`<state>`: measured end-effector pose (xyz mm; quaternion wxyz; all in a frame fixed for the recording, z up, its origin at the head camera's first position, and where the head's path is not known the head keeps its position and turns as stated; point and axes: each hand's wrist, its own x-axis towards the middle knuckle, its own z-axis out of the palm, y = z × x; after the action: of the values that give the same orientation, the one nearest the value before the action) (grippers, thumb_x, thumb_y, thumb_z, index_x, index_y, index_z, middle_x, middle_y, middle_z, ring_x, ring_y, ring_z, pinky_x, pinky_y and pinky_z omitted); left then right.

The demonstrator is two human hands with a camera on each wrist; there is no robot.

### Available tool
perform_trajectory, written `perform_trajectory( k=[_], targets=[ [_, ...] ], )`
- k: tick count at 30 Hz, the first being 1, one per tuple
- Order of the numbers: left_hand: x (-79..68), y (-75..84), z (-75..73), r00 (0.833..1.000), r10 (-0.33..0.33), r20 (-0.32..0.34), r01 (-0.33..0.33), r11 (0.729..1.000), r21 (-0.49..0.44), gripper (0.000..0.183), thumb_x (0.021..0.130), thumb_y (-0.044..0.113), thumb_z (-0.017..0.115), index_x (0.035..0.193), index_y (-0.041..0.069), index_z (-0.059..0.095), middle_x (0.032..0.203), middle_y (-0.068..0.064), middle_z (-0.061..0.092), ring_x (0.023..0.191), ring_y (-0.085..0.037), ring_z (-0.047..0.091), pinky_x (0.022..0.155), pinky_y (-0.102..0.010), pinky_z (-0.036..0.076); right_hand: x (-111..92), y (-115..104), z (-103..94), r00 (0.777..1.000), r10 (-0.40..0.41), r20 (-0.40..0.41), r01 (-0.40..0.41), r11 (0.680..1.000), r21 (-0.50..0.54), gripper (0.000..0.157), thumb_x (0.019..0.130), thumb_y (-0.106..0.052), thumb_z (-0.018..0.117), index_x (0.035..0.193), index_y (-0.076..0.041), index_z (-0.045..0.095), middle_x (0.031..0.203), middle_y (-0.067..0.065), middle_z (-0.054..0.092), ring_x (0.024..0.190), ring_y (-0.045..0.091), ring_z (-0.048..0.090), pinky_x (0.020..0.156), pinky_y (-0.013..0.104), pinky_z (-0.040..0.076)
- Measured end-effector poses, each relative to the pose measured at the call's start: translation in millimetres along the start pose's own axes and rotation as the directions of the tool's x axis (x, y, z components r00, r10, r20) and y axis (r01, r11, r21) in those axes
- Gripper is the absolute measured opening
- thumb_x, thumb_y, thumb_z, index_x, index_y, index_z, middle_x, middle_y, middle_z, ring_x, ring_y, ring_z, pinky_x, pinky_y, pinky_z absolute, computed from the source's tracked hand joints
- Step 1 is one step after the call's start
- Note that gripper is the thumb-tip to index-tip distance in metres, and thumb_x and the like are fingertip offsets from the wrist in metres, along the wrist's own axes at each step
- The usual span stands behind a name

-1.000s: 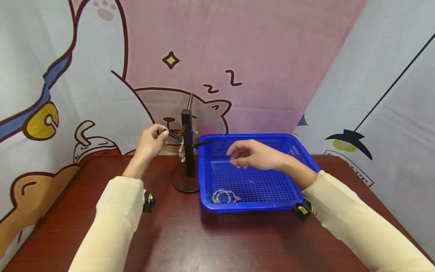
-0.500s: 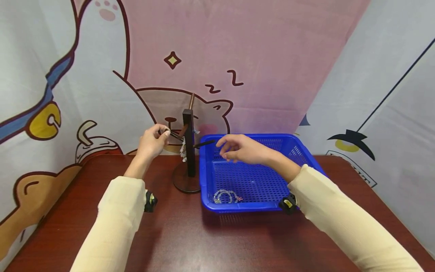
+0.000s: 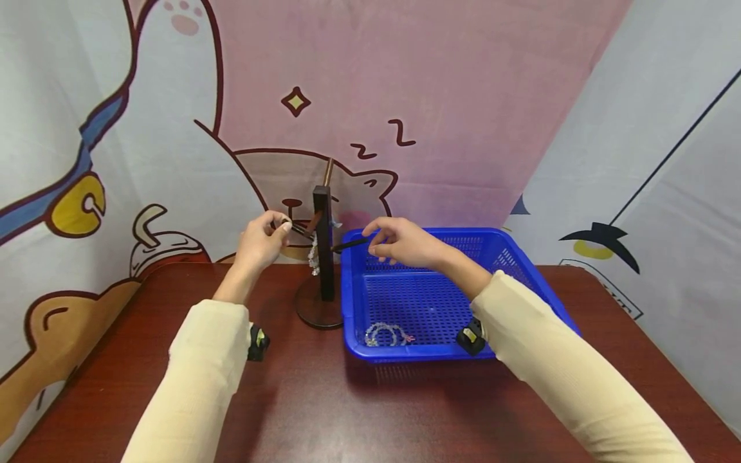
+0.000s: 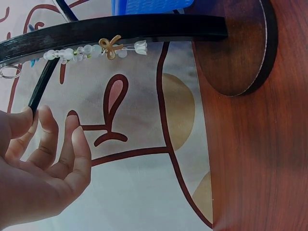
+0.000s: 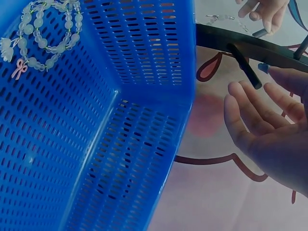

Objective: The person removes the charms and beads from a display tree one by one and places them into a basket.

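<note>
A pink and white cartoon-printed cloth is hanging behind the glossy red-brown table where I am working. On the far side, slightly left of centre, a dark jewellery stand is standing upright on its round base. With my left hand I am pinching the outer end of its left peg between thumb and fingertip. From that peg, close beside the post, a pale beaded bracelet is hanging, showing a gold bow charm and a white flower charm. I am holding my right hand loosely curved, gripping nothing, just by the tip of the right peg; I cannot tell whether I am touching it. Below that hand a blue plastic basket is sitting right of the stand. In its near left corner looped pale beads are lying, bearing a pink bow charm.
</note>
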<state>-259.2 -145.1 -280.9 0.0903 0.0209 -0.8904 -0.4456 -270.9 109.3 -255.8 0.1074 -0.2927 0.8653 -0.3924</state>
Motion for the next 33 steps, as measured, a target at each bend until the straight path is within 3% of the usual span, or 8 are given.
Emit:
perform_trajectory(
  k=[9, 17, 22, 28, 33],
  targets=[
    [0.1, 1.8, 0.1, 1.000, 0.004, -0.004, -0.004, 1.000, 0.001, 0.021, 0.097, 0.023, 0.047, 0.109, 0.009, 0.055, 0.075, -0.006, 0.058, 0.059, -0.015, 0.047, 0.056, -0.027, 0.038, 6, 3, 3.0, 0.999, 0.018, -0.037, -0.018, 1.000, 0.016, 0.022, 0.088, -0.001, 0.056, 0.110, 0.001, 0.056, 0.092, 0.014, 0.063, 0.075, 0.026, 0.060, 0.059, 0.028, 0.048],
    [-0.4, 1.6, 0.1, 1.000, 0.014, -0.010, -0.014, 1.000, 0.005, 0.021, 0.097, 0.022, 0.047, 0.109, 0.008, 0.055, 0.073, -0.006, 0.058, 0.057, -0.015, 0.046, 0.055, -0.028, 0.037, 13, 5, 6.5, 0.997, 0.013, -0.075, -0.013, 1.000, 0.003, 0.013, 0.090, -0.003, 0.054, 0.102, 0.002, 0.059, 0.088, 0.012, 0.064, 0.074, 0.028, 0.060, 0.063, 0.036, 0.050],
    [-0.3, 1.4, 0.6, 1.000, 0.019, -0.018, -0.019, 1.000, 0.004, 0.021, 0.097, 0.022, 0.047, 0.109, 0.008, 0.056, 0.072, -0.005, 0.058, 0.056, -0.015, 0.045, 0.055, -0.027, 0.037, 16, 6, 8.4, 0.995, 0.007, -0.097, -0.007, 1.000, 0.007, 0.010, 0.090, 0.000, 0.051, 0.098, 0.002, 0.058, 0.087, 0.016, 0.065, 0.070, 0.023, 0.060, 0.060, 0.031, 0.049],
    [-0.6, 0.9, 0.5, 1.000, 0.019, -0.016, -0.019, 1.000, 0.001, 0.021, 0.097, 0.022, 0.047, 0.109, 0.007, 0.055, 0.072, -0.005, 0.057, 0.056, -0.015, 0.044, 0.055, -0.028, 0.037, 17, 5, 9.6, 0.994, 0.003, -0.107, -0.002, 1.000, 0.014, 0.009, 0.090, 0.003, 0.051, 0.094, 0.003, 0.058, 0.089, 0.023, 0.064, 0.072, 0.029, 0.062, 0.061, 0.036, 0.050],
    [-0.9, 0.8, 1.3, 0.999, 0.021, -0.024, -0.021, 1.000, -0.003, 0.021, 0.097, 0.021, 0.047, 0.109, 0.007, 0.056, 0.071, -0.005, 0.057, 0.056, -0.015, 0.044, 0.054, -0.027, 0.037, 18, 6, 10.2, 0.993, -0.005, -0.119, 0.007, 1.000, 0.012, 0.008, 0.089, 0.004, 0.051, 0.093, 0.005, 0.058, 0.086, 0.022, 0.065, 0.072, 0.033, 0.062, 0.061, 0.037, 0.050]
  ],
)
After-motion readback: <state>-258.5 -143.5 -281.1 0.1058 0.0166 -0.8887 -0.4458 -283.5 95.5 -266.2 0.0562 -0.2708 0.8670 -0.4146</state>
